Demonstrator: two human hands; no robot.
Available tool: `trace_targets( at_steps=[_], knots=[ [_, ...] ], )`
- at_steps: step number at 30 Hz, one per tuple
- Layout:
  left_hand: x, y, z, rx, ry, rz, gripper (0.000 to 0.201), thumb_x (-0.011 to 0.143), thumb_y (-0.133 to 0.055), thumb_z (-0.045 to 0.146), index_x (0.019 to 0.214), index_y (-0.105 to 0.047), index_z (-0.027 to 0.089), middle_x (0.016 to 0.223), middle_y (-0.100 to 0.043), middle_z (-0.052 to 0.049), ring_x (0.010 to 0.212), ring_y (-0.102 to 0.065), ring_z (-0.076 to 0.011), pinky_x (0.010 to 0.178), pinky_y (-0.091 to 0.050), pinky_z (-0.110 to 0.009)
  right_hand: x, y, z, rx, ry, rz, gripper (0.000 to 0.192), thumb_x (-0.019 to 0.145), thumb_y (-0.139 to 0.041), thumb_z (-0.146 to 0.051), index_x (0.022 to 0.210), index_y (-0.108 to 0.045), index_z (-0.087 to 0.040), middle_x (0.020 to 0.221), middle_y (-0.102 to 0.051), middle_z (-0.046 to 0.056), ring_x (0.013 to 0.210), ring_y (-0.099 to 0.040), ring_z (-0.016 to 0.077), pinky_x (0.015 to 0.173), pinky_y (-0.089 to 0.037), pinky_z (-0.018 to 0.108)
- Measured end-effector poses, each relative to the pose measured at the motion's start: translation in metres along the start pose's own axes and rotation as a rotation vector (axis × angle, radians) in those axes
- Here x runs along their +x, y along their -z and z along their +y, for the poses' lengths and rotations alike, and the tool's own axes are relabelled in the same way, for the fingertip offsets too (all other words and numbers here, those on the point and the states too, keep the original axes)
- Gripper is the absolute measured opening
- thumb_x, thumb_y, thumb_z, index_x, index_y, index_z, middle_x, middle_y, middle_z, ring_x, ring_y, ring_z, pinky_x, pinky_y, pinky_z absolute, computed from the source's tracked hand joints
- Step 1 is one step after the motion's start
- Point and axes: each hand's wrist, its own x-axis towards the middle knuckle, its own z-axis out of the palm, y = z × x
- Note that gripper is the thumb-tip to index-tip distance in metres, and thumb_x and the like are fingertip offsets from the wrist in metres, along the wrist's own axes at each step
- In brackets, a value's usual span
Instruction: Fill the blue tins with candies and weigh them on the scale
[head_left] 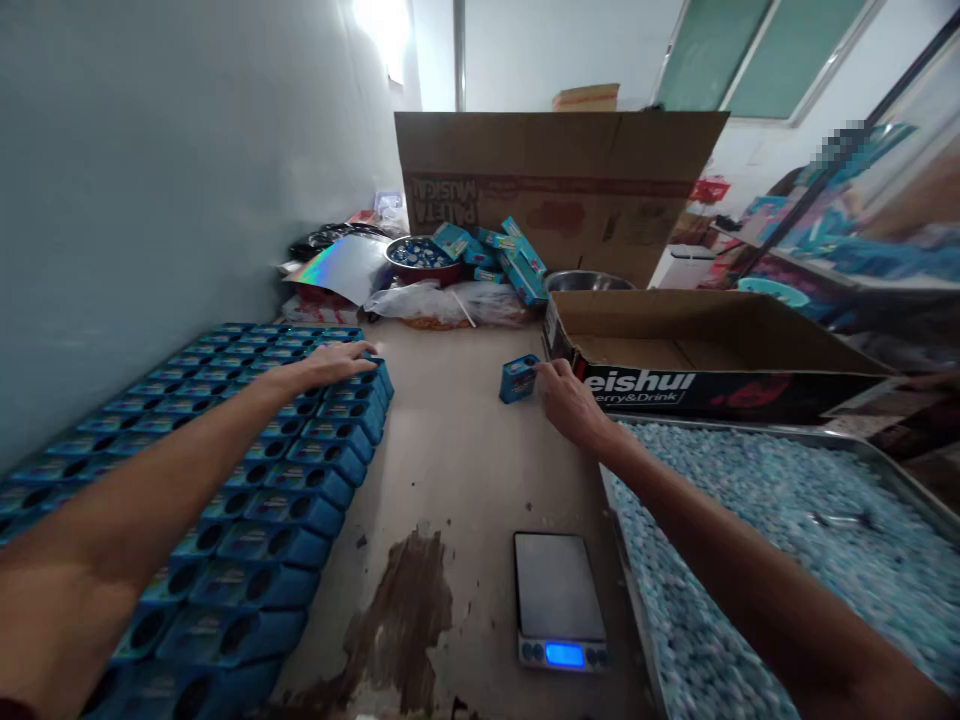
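My right hand [568, 398] pinches the right edge of a small blue box [517, 380], holding it upright by the corner of a large carton. At the far end of the packed rows of small blue boxes [292, 510], each with a dark round spot on top, is my left hand [339, 362]. Its thumb and fingers are on the end box [384, 380] of the nearest row; the grip is partly hidden. A digital scale [559, 590] with a lit blue display lies on the worn table [450, 450], with nothing on its plate.
A metal tray [626, 570] of pale blue pebble-like pieces lies on the right, a scoop-like tool in it. Behind it stands an open black carton [720, 385]. Bowls, plastic bags and blue packets [525, 265] sit before an upright cardboard sheet [562, 150]. A wall borders the left.
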Motion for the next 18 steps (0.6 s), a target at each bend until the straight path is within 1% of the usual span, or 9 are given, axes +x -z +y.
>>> trace_targets(
  at_steps=[1, 2, 4, 6, 9, 11, 13, 16, 18],
  knots=[
    [-0.005, -0.006, 0.003, 0.081, -0.007, -0.019, 0.068, 0.075, -0.066, 0.064, 0.129, -0.071, 0.023, 0.128, -0.072, -0.013, 0.128, -0.060, -0.0384, 0.117, -0.037, -0.056, 0.018, -0.008, -0.005, -0.061, -0.041, -0.040, 0.043, 0.097, -0.043, -0.004, 0.137, -0.056, -0.013, 0.136, -0.058, 0.022, 0.108, -0.068, 0.0268, 0.088, -0.052, 0.034],
    [-0.010, -0.012, 0.006, 0.166, -0.010, -0.049, 0.073, 0.080, -0.062, 0.066, 0.142, -0.063, 0.026, 0.144, -0.064, -0.014, 0.139, -0.051, -0.0400, 0.121, -0.029, -0.062, 0.032, -0.014, -0.009, -0.103, -0.076, -0.074, 0.044, 0.096, -0.043, -0.001, 0.137, -0.056, -0.011, 0.136, -0.057, 0.023, 0.106, -0.069, 0.0270, 0.086, -0.052, 0.034],
    [-0.022, -0.027, 0.013, 0.298, 0.007, -0.078, 0.074, 0.090, -0.053, 0.061, 0.156, -0.047, 0.028, 0.161, -0.047, -0.014, 0.151, -0.037, -0.0407, 0.122, -0.021, -0.069, 0.048, -0.022, -0.014, -0.131, -0.115, -0.097, 0.042, 0.095, -0.042, 0.000, 0.134, -0.057, -0.007, 0.135, -0.058, 0.026, 0.102, -0.071, 0.0279, 0.083, -0.052, 0.034],
    [-0.031, -0.039, 0.020, 0.343, 0.048, -0.051, 0.067, 0.096, -0.049, 0.049, 0.159, -0.043, 0.025, 0.164, -0.041, -0.016, 0.154, -0.032, -0.0403, 0.122, -0.022, -0.069, 0.051, -0.023, -0.014, -0.124, -0.120, -0.095, 0.037, 0.098, -0.044, -0.005, 0.131, -0.060, -0.007, 0.132, -0.061, 0.026, 0.102, -0.071, 0.0287, 0.081, -0.051, 0.034],
    [-0.043, -0.048, 0.028, 0.343, 0.045, 0.003, 0.059, 0.103, -0.040, 0.037, 0.159, -0.041, 0.020, 0.166, -0.038, -0.018, 0.156, -0.028, -0.0387, 0.123, -0.020, -0.067, 0.034, -0.012, -0.009, -0.111, -0.108, -0.121, 0.025, 0.103, -0.053, -0.023, 0.119, -0.070, -0.015, 0.120, -0.071, 0.018, 0.107, -0.070, 0.0285, 0.082, -0.048, 0.032],
    [-0.048, -0.048, 0.033, 0.325, 0.011, 0.025, 0.057, 0.107, -0.032, 0.037, 0.159, -0.039, 0.015, 0.166, -0.035, -0.020, 0.155, -0.028, -0.0387, 0.123, -0.019, -0.069, 0.007, 0.001, -0.007, -0.088, -0.087, -0.131, 0.023, 0.103, -0.058, -0.034, 0.111, -0.074, -0.020, 0.111, -0.075, 0.012, 0.108, -0.069, 0.0270, 0.082, -0.046, 0.031],
    [-0.049, -0.047, 0.034, 0.304, -0.020, 0.041, 0.059, 0.109, -0.027, 0.039, 0.160, -0.037, 0.011, 0.164, -0.035, -0.023, 0.153, -0.030, -0.0404, 0.121, -0.020, -0.071, -0.033, 0.016, -0.006, -0.026, -0.046, -0.117, 0.021, 0.101, -0.062, -0.037, 0.106, -0.076, -0.022, 0.104, -0.076, 0.009, 0.102, -0.069, 0.0252, 0.080, -0.044, 0.030],
    [-0.045, -0.047, 0.030, 0.299, -0.050, 0.055, 0.062, 0.109, -0.028, 0.045, 0.161, -0.036, 0.012, 0.162, -0.039, -0.024, 0.151, -0.034, -0.0430, 0.118, -0.024, -0.074, -0.113, 0.033, -0.013, 0.152, 0.020, -0.103, 0.017, 0.099, -0.066, -0.034, 0.096, -0.076, -0.020, 0.093, -0.073, 0.007, 0.087, -0.067, 0.0210, 0.076, -0.042, 0.030],
    [-0.039, -0.049, 0.022, 0.300, -0.089, 0.086, 0.063, 0.109, -0.029, 0.048, 0.160, -0.039, 0.014, 0.160, -0.042, -0.023, 0.148, -0.038, -0.0433, 0.115, -0.026, -0.077, -0.169, 0.038, -0.019, 0.264, 0.031, -0.111, 0.017, 0.101, -0.065, -0.032, 0.094, -0.075, -0.020, 0.090, -0.071, 0.005, 0.080, -0.064, 0.0178, 0.073, -0.042, 0.029]
  ],
)
